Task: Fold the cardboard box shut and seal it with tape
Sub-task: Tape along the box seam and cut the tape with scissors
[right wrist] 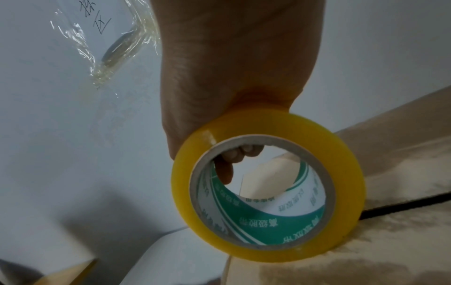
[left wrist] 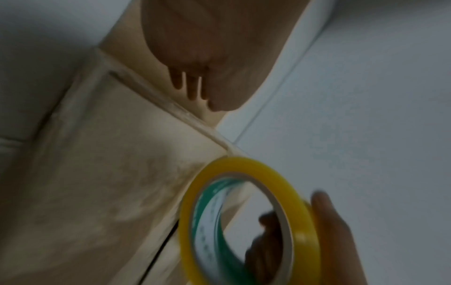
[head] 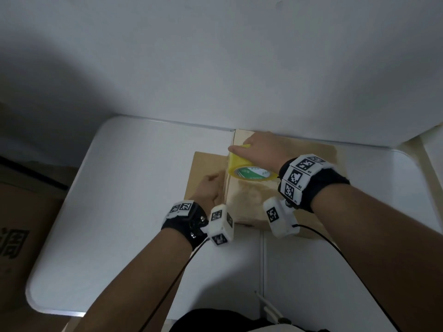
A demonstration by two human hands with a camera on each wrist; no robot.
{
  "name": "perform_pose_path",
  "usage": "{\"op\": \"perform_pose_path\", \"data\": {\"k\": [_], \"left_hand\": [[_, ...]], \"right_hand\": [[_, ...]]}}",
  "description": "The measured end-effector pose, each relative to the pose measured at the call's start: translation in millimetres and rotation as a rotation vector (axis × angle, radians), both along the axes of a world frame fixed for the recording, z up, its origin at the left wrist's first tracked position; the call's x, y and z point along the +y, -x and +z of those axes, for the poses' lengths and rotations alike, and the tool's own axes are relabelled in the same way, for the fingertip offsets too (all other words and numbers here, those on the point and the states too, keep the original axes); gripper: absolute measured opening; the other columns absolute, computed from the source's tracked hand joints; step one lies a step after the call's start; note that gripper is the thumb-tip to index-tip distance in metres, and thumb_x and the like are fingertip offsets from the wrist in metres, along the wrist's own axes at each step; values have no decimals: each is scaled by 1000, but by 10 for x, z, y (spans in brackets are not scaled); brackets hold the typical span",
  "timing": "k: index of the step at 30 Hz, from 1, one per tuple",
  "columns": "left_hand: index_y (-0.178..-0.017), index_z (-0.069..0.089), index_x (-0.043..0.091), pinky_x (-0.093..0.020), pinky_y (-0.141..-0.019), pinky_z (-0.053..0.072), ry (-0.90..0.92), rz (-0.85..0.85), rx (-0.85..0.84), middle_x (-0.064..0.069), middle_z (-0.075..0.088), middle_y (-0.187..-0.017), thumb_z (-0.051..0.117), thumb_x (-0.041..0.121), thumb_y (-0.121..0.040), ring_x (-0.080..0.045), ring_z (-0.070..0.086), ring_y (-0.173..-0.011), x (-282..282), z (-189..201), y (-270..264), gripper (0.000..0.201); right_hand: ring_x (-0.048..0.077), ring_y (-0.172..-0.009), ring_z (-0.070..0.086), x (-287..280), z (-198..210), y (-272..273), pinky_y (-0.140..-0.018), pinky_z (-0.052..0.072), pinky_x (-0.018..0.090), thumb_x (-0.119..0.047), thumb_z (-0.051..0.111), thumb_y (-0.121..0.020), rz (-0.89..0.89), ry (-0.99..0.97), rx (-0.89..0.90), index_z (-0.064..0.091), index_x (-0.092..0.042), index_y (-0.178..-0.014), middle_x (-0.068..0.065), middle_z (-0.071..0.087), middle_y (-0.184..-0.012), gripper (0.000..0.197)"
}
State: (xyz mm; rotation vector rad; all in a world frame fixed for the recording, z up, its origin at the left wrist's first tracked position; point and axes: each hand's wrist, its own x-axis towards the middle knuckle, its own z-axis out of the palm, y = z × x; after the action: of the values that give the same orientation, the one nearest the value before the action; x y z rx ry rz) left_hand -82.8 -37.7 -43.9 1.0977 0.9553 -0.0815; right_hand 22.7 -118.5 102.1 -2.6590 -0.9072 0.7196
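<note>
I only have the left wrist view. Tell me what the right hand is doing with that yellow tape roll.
Observer: The right hand grips the tape roll from above, fingers hooked through its core.
Operator: Where is the roll on the box?
Observer: It stands on edge at the left edge of the cardboard box top.
Operator: And the left hand?
Observer: The left hand rests against the box's left side, near the top edge.

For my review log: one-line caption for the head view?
Right hand holds yellow tape roll on cardboard box; left hand presses its left side.
</note>
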Motion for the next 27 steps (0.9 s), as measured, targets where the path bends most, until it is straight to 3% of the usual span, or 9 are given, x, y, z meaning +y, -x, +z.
{"op": "perform_pose_path", "data": {"k": [3, 5, 9, 13, 19, 22, 24, 26, 27], "left_hand": [[-116, 60, 21, -25, -81, 46, -55, -4, -113, 4, 65, -110, 31, 28, -103, -12, 60, -101, -109, 184, -5, 33], [-104, 65, 19, -30, -80, 50, -50, -40, -76, -2, 71, -100, 25, 43, -102, -18, 65, -96, -228, 261, -4, 47], [-91, 64, 27, -22, -67, 48, -64, -41, -49, 5, 67, -84, 17, 53, -101, -5, 62, -80, -310, 333, -25, 55], [-121, 62, 11, -38, -99, 47, -94, -70, -6, -8, 66, -114, 14, 58, -99, -23, 62, -107, -295, 231, -34, 71], [-130, 57, 15, -40, -109, 39, -56, -242, -8, -4, 62, -129, 18, 50, -102, -18, 55, -121, -206, 96, 140, 59], [-141, 43, 25, -23, -100, 43, -141, -297, -136, 10, 58, -130, 35, 31, -102, -9, 52, -123, -105, 281, 111, 41], [-148, 27, 32, -22, -100, 45, -187, -413, -206, 12, 53, -136, 49, 22, -95, -6, 51, -125, -88, 360, 70, 58], [-150, 18, 30, -30, -103, 44, -273, -488, -171, 7, 51, -138, 55, 24, -94, -12, 49, -127, -169, 428, 55, 68], [-151, 14, 26, -25, -101, 44, -337, -494, -147, 5, 49, -137, 54, 22, -96, -14, 49, -126, -206, 441, 55, 68]], "right_hand": [[33, -115, 55, 9, 17, -12, -89, 41, 36, -50, 51, -93, 5, 9, -9, 57, 6, -125, 21, 57, -130, 65], [34, -114, 56, 5, 12, -31, -90, 43, 37, -51, 50, -92, 20, 14, -8, 58, 5, -124, 21, 58, -129, 65], [29, -109, 59, -32, -13, -44, -89, 45, 34, -55, 48, -92, 30, 19, -12, 64, 0, -119, 16, 63, -124, 63], [33, -110, 59, -33, -16, -45, -89, 46, 38, -52, 51, -92, 23, -9, -10, 61, 5, -121, 22, 61, -125, 65], [30, -106, 61, -75, -66, -93, -88, 48, 35, -55, 51, -90, 25, -12, 6, 64, 0, -118, 17, 64, -120, 63], [29, -102, 61, -52, -107, -151, -84, 46, 34, -60, 48, -89, 64, 14, 5, 68, -4, -111, 13, 66, -114, 62], [28, -91, 62, -52, -140, -191, -78, 45, 33, -64, 45, -88, 95, 16, 6, 70, -4, -101, 12, 68, -101, 67], [28, -88, 62, -65, -157, -225, -74, 42, 33, -64, 40, -91, 134, -3, 19, 68, 0, -98, 10, 65, -90, 70], [28, -89, 61, -69, -153, -244, -73, 40, 33, -61, 38, -93, 162, -11, 27, 67, 0, -99, 8, 62, -89, 68]]}}
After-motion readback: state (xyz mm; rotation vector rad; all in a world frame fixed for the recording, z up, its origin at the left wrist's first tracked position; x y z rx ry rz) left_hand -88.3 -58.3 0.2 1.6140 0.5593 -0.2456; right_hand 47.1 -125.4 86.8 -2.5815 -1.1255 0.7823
